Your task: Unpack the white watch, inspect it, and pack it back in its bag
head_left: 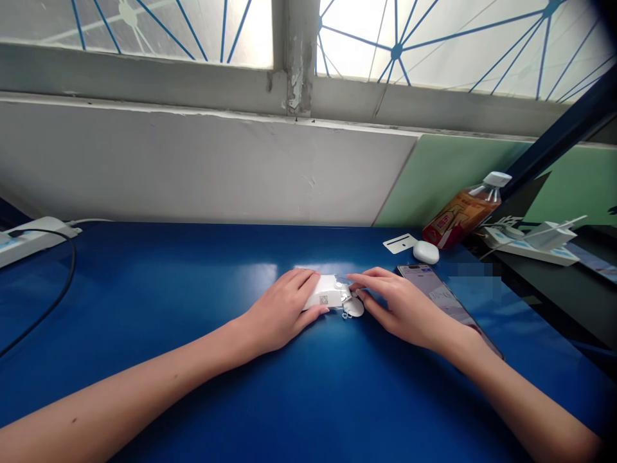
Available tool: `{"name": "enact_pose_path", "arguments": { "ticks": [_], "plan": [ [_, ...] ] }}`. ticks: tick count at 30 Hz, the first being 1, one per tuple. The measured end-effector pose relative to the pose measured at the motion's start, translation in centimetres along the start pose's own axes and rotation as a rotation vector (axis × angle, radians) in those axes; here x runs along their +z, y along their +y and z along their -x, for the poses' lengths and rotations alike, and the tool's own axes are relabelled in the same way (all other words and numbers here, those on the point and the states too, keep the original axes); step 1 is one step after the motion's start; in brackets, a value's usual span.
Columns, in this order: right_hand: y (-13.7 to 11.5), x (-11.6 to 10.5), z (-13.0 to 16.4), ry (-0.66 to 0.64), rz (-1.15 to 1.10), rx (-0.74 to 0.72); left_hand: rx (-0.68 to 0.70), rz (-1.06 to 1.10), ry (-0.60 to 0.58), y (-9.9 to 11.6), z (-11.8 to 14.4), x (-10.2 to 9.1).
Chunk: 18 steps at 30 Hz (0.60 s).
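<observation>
A small white box (326,293) with a square printed code lies on the blue table. My left hand (286,302) is closed around its left end, fingers over the far side and thumb along the near side. At the box's right end are shiny clear plastic and a round white tag (355,307), with a small clear ring-like piece (346,315) beside it. My right hand (393,299) reaches in from the right, its bent fingertips together at the plastic above the tag. What exactly those fingertips pinch is too small to make out.
Right of my hands, a phone (446,299) lies under my right forearm. Behind it are a white earbud case (426,252), a white card (400,243) and a leaning drink bottle (460,215). Power strips (530,244) sit right and left; a black cable (70,276) curves at left.
</observation>
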State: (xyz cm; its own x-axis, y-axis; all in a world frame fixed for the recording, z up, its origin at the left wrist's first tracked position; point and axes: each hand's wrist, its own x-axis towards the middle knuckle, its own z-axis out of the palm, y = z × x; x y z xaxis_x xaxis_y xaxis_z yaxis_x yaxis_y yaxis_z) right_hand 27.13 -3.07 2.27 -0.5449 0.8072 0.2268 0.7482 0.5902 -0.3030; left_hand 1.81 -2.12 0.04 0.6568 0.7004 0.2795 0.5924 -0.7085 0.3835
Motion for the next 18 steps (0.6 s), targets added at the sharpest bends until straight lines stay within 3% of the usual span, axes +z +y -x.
{"name": "enact_pose_path", "arguments": {
  "ticks": [9, 14, 18],
  "plan": [
    [-1.7, 1.3, 0.4, -0.069, -0.162, -0.029, 0.02, -0.021, 0.029, 0.1, -0.1, 0.1],
    [-2.4, 1.7, 0.5, -0.103, -0.285, 0.053, -0.006, -0.146, -0.062, 0.2, 0.0, 0.3],
    [-1.9, 1.3, 0.1, -0.062, -0.226, 0.061, -0.007, -0.19, -0.162, 0.2, 0.2, 0.1]
  ]
}}
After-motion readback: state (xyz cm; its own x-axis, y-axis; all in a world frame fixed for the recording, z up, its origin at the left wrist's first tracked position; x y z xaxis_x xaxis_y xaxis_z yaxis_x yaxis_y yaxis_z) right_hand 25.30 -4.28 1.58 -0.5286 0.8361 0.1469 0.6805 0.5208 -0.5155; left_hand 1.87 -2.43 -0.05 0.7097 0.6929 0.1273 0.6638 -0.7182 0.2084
